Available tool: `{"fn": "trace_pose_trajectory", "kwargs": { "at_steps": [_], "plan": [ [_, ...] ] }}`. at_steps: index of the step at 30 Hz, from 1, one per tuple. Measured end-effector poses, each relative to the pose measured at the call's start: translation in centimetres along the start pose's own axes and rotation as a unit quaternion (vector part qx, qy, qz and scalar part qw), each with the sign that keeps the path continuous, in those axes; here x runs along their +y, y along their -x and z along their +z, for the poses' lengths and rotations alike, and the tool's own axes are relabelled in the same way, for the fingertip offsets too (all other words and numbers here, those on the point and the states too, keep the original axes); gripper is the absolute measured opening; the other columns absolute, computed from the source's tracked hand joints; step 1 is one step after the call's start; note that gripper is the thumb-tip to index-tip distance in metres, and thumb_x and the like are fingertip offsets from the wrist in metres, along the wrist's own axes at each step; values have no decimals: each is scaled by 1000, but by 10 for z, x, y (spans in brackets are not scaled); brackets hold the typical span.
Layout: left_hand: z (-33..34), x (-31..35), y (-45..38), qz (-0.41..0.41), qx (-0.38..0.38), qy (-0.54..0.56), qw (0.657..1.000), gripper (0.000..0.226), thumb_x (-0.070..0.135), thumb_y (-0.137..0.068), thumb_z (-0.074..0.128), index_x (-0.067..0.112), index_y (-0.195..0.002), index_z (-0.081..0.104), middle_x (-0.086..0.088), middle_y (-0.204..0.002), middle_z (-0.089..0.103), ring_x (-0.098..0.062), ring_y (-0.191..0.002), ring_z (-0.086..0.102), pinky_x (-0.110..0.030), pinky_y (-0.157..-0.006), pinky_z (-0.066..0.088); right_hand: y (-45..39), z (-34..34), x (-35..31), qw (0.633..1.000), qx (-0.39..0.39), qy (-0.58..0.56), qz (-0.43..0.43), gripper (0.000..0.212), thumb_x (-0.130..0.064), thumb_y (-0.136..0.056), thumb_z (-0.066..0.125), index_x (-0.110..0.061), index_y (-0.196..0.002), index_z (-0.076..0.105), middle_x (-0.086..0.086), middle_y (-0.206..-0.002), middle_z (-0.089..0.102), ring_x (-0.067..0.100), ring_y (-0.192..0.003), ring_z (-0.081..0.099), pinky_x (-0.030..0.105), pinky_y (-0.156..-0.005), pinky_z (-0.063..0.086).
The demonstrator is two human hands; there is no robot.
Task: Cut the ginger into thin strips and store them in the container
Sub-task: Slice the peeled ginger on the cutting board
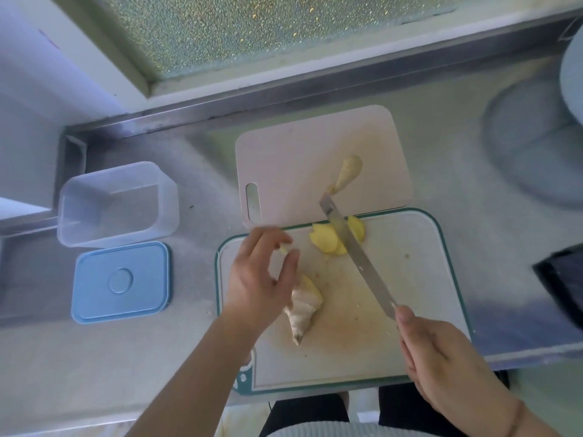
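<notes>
Risking a nicked finger: left hand (pixel 262 275) hovering over the near board (pixel 410 310), close to the knife (pixel 356 257), and any reach toward the slices would pass right by the edge. Could also scatter the slices (pixel 331 242), piled loosely at the far rim of that board and partly under the blade; a careless sweep might push them onto the second board (pixel 299 152) behind or off onto the counter (pixel 195 197).

Left hand raised just above the ginger chunk (pixel 304 305), fingers loosely spread, index and thumb seemingly pinching a small pale sliver, though too blurred to say for certain. Right hand (pixel 441 357) clenched round the knife handle, index finger along the spine, blade angled up and away across the slices. Another ginger piece (pixel 347 173) lying apart on the far board.

Container (pixel 116 203) standing uncovered to the left on the counter, well apart from the boards, nothing visible inside, blue lid (pixel 121 282) flat just in front of it. Strips not yet cut, by the look of things.
</notes>
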State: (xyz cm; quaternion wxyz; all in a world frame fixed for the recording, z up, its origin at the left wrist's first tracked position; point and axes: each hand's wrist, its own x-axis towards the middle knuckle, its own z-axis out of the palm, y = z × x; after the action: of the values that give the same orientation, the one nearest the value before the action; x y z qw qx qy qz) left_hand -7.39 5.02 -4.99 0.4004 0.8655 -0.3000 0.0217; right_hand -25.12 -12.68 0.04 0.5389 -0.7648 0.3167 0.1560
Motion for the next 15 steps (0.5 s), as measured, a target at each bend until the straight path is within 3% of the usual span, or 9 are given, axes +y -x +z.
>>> {"fn": "trace_pose_trajectory", "kwargs": {
  "at_steps": [2,5,12,15],
  "plan": [
    [-4,1,32,12,9,4,1000,23,20,-86,66,-1,-94,67,-7,-101,63,-19,-94,61,-30,-84,53,-2,9,-4,998,-26,45,-23,75,-83,-77,18,-12,-55,31,2,-48,31,8,-46,34,27,-52,33],
    [3,2,65,56,-33,-11,998,36,23,-76,75,4,-104,63,-9,-112,59,-29,-102,60,-37,-91,51,-6,24,-10,996,-44,72,-21,68,-76,-83,17,-16,-54,32,-2,-46,38,8,-46,38,20,-52,34],
    [23,-1,68,57,3,-9,998,41,18,-74,79,16,-109,58,-4,-118,54,-34,-106,54,-39,-96,48,-9,39,-22,997,-42,57,-8,58,-68,-80,23,-19,-52,34,-7,-44,44,9,-47,41,21,-51,34],
    [27,-3,68,75,10,-20,997,48,9,-67,84,14,-107,60,-7,-113,66,-38,-99,61,-34,-101,42,5,44,-34,997,-42,58,-17,68,-80,-76,20,-19,-52,41,-7,-44,47,8,-46,45,19,-48,34]
  ]
}}
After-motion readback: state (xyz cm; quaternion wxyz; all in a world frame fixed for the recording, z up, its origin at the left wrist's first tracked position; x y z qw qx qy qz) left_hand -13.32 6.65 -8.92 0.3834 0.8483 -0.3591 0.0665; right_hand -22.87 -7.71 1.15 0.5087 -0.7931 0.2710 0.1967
